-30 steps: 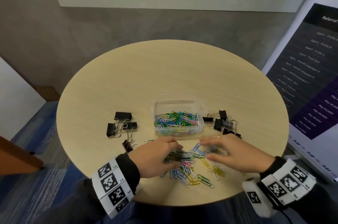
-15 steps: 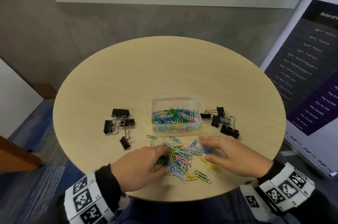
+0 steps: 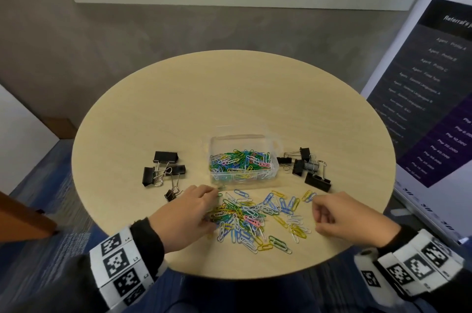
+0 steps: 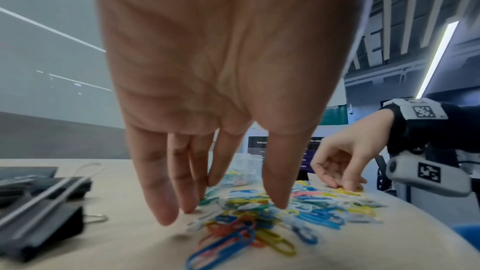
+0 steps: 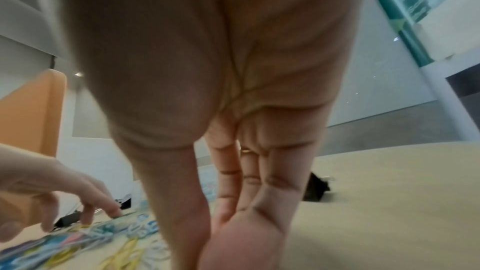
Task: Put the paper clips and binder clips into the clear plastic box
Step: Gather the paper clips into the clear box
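Observation:
A clear plastic box (image 3: 273,145) sits mid-table, partly filled with coloured paper clips. In front of it a loose pile of paper clips (image 3: 255,215) (image 4: 272,213) lies spread near the table's front edge. Black binder clips lie in two groups, one left of the box (image 3: 163,168) and one right of it (image 3: 306,167). My left hand (image 3: 212,208) (image 4: 228,208) is at the pile's left edge, fingers straight, tips down on the clips. My right hand (image 3: 318,220) (image 4: 335,174) is at the pile's right edge, fingers bent, tips touching yellow clips. No clip shows in either hand.
The round wooden table (image 3: 229,98) is bare behind the box. A dark printed banner (image 3: 434,98) stands just off its right side. The pile lies close to the table's front rim. One small binder clip (image 3: 171,194) lies beside my left hand.
Both hands were close together over the pile. They have drawn apart, left hand to the left, right hand to the right, and the pile lies uncovered between them.

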